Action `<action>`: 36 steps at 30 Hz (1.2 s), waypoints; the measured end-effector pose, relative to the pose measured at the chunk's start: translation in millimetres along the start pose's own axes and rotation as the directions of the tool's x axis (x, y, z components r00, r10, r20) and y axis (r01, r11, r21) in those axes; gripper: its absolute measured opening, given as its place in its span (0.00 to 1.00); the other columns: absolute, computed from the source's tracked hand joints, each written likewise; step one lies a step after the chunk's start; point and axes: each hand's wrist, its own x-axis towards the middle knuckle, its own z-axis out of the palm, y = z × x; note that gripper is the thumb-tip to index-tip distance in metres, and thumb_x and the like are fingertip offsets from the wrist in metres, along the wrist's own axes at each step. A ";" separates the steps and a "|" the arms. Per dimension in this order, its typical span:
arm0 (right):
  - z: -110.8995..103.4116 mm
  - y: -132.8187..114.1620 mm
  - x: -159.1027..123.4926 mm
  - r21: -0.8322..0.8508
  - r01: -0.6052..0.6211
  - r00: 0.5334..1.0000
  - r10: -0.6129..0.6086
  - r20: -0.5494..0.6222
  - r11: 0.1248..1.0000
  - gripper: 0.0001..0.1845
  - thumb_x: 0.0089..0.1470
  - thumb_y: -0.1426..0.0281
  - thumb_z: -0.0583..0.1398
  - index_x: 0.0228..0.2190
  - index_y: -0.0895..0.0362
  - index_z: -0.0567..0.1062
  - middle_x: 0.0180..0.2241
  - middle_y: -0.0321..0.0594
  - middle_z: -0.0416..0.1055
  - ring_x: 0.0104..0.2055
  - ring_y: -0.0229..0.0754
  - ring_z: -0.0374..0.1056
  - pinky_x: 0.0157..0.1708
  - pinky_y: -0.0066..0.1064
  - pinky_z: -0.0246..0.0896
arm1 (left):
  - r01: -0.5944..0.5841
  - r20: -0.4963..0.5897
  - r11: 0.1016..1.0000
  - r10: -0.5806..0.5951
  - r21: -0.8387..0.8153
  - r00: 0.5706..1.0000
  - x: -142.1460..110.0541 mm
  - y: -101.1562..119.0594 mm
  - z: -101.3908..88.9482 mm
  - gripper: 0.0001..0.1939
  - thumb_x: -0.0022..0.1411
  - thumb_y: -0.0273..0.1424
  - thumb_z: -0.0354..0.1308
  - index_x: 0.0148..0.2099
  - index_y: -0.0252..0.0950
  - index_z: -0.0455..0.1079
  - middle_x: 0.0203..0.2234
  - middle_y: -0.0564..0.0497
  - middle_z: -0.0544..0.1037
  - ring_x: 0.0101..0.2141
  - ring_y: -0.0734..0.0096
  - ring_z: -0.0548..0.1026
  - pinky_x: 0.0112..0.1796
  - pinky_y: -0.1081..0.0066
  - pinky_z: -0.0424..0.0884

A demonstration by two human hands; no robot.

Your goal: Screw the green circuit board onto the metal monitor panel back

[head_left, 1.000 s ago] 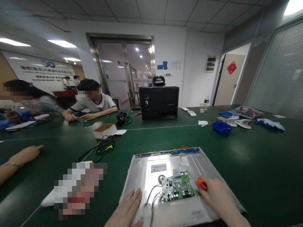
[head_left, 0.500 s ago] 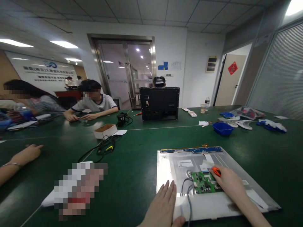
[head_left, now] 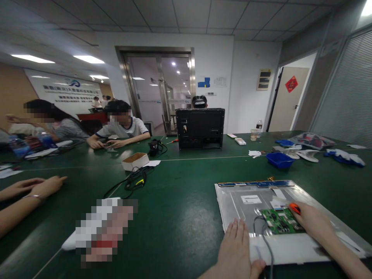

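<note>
A flat display panel (head_left: 250,190), metal back upward, lies on the table in front of me. A green circuit board (head_left: 280,223) sits on it, with grey cables (head_left: 267,245) running off its left side. My left hand (head_left: 236,248) rests flat on the panel's near left edge, fingers stretched out. My right hand (head_left: 312,221) is closed around an orange-handled screwdriver (head_left: 295,208) at the board's right side; the tool's tip is hidden. White ribbon cables and tape (head_left: 278,199) lie just above the board.
A blue tray (head_left: 279,159), gloves (head_left: 344,157) and a plastic bag stand beyond the panel. A black monitor casing (head_left: 200,128) is upright at the back. Left are a small box (head_left: 135,161), black cables (head_left: 132,184), a power strip, and other people's hands (head_left: 48,188).
The panel has slid right across the table, with both my hands on it. The view has also turned slightly left. A second hand of the person at left has come into view.
</note>
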 end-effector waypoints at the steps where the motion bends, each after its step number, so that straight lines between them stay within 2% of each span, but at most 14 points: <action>1: 0.4 3.5 3.2 -0.018 0.004 1.000 -0.004 -0.003 1.000 0.16 0.59 0.70 0.53 0.39 0.58 0.80 0.35 0.51 0.80 0.38 0.57 0.76 0.34 0.40 0.64 | 0.002 -0.004 1.000 -0.002 -0.005 1.000 2.2 3.5 -0.2 0.44 0.68 0.50 0.47 0.71 0.19 0.45 0.69 0.32 0.40 0.68 0.44 0.40 0.66 0.52 0.39; 5: 0.4 15.5 19.9 -0.043 0.014 1.000 -0.014 -0.019 0.999 0.14 0.57 0.71 0.54 0.37 0.58 0.80 0.36 0.52 0.80 0.39 0.56 0.75 0.35 0.38 0.63 | -0.004 -0.004 1.000 0.004 -0.029 1.000 13.5 14.5 1.5 0.45 0.68 0.51 0.46 0.70 0.17 0.45 0.68 0.30 0.41 0.68 0.43 0.40 0.67 0.53 0.38; 10: -8.2 29.3 42.2 -0.033 -0.059 0.998 0.058 -0.025 0.998 0.14 0.57 0.68 0.55 0.35 0.59 0.79 0.33 0.53 0.79 0.38 0.57 0.76 0.32 0.37 0.62 | -0.026 -0.019 0.999 0.026 -0.030 0.999 31.9 23.3 7.0 0.45 0.69 0.52 0.42 0.70 0.16 0.44 0.69 0.30 0.40 0.68 0.43 0.38 0.67 0.51 0.37; 14: -17.4 46.8 41.5 0.024 -0.077 0.997 0.077 -0.011 0.997 0.16 0.58 0.63 0.53 0.33 0.58 0.78 0.31 0.52 0.79 0.34 0.55 0.75 0.31 0.38 0.64 | -0.031 -0.009 0.998 0.030 -0.049 0.999 45.6 30.0 8.3 0.45 0.69 0.51 0.44 0.70 0.15 0.43 0.68 0.30 0.39 0.68 0.43 0.38 0.67 0.52 0.36; 15: -18.2 52.8 37.8 0.057 -0.071 0.998 0.070 0.003 0.996 0.16 0.57 0.62 0.53 0.32 0.57 0.78 0.30 0.51 0.78 0.33 0.54 0.75 0.32 0.39 0.64 | -0.030 -0.011 0.998 0.029 -0.051 1.000 48.7 31.5 8.3 0.46 0.69 0.51 0.44 0.70 0.15 0.43 0.69 0.30 0.39 0.68 0.43 0.38 0.67 0.51 0.36; 17: -17.2 65.7 27.6 0.261 -0.071 0.997 0.058 0.056 0.963 0.14 0.52 0.61 0.55 0.30 0.55 0.78 0.29 0.51 0.78 0.32 0.53 0.75 0.33 0.40 0.65 | -0.017 -0.014 0.998 0.016 -0.054 1.000 54.1 34.2 7.9 0.46 0.68 0.50 0.45 0.70 0.15 0.43 0.69 0.30 0.40 0.68 0.43 0.38 0.67 0.51 0.36; 20: -11.0 84.6 10.6 0.431 -0.253 0.954 0.151 0.257 0.866 0.16 0.47 0.54 0.56 0.26 0.52 0.76 0.26 0.53 0.75 0.25 0.51 0.73 0.27 0.41 0.65 | 0.013 -0.005 0.998 -0.013 -0.066 1.000 59.3 38.3 6.2 0.46 0.67 0.50 0.46 0.70 0.15 0.43 0.69 0.30 0.39 0.68 0.43 0.38 0.67 0.51 0.36; 21: -8.5 90.2 6.0 0.466 -0.268 0.949 0.149 0.277 0.843 0.17 0.45 0.52 0.56 0.26 0.52 0.76 0.26 0.53 0.74 0.24 0.52 0.73 0.26 0.42 0.65 | 0.015 -0.003 0.997 -0.016 -0.071 1.000 60.0 39.6 5.4 0.46 0.67 0.50 0.46 0.70 0.14 0.43 0.69 0.30 0.39 0.68 0.42 0.38 0.67 0.52 0.36; 22: -6.1 95.4 2.4 0.490 -0.246 0.959 0.135 0.250 0.836 0.19 0.44 0.51 0.57 0.26 0.52 0.76 0.26 0.54 0.74 0.24 0.52 0.73 0.26 0.43 0.65 | 0.014 0.002 0.997 -0.014 -0.074 1.000 60.4 40.7 4.5 0.46 0.67 0.50 0.46 0.70 0.14 0.43 0.69 0.30 0.39 0.68 0.42 0.38 0.67 0.52 0.36; 24: -2.4 104.7 -1.3 0.508 -0.124 0.991 0.079 0.109 0.852 0.22 0.44 0.47 0.57 0.28 0.51 0.77 0.27 0.53 0.74 0.25 0.53 0.72 0.27 0.43 0.66 | 0.008 0.006 0.997 -0.007 -0.080 1.000 60.2 42.4 2.9 0.46 0.68 0.50 0.44 0.70 0.14 0.43 0.69 0.30 0.39 0.68 0.41 0.37 0.67 0.52 0.35; 25: -1.2 108.7 -1.5 0.505 -0.082 0.995 0.038 0.096 0.859 0.23 0.42 0.46 0.58 0.29 0.51 0.77 0.28 0.53 0.74 0.26 0.53 0.72 0.27 0.44 0.67 | 0.006 0.009 0.997 -0.006 -0.082 1.000 59.8 42.9 2.3 0.46 0.68 0.50 0.44 0.70 0.14 0.43 0.69 0.30 0.39 0.68 0.41 0.37 0.67 0.51 0.35; 28: 0.0 116.8 1.8 0.515 -0.079 0.984 -0.016 0.177 0.853 0.23 0.40 0.46 0.61 0.27 0.52 0.77 0.31 0.54 0.76 0.29 0.55 0.73 0.28 0.43 0.69 | 0.006 0.007 0.996 -0.006 -0.089 1.000 59.0 43.5 1.3 0.46 0.68 0.50 0.45 0.70 0.14 0.43 0.69 0.29 0.39 0.68 0.42 0.37 0.67 0.52 0.35; 33: 0.0 116.3 8.1 0.544 -0.161 0.964 0.014 0.264 0.823 0.26 0.39 0.44 0.59 0.27 0.54 0.76 0.30 0.52 0.77 0.27 0.54 0.73 0.27 0.42 0.71 | 0.008 0.006 0.998 -0.008 -0.063 1.000 59.1 44.1 1.6 0.45 0.68 0.49 0.45 0.70 0.13 0.43 0.68 0.29 0.39 0.68 0.42 0.38 0.67 0.51 0.36; 36: -1.9 109.3 14.1 0.460 -0.081 0.989 0.013 0.149 0.884 0.29 0.40 0.41 0.57 0.27 0.54 0.77 0.26 0.49 0.78 0.25 0.56 0.73 0.27 0.44 0.71 | 0.008 0.018 1.000 -0.007 -0.029 1.000 60.0 45.2 1.0 0.45 0.69 0.49 0.44 0.70 0.13 0.42 0.68 0.29 0.39 0.68 0.43 0.37 0.67 0.52 0.36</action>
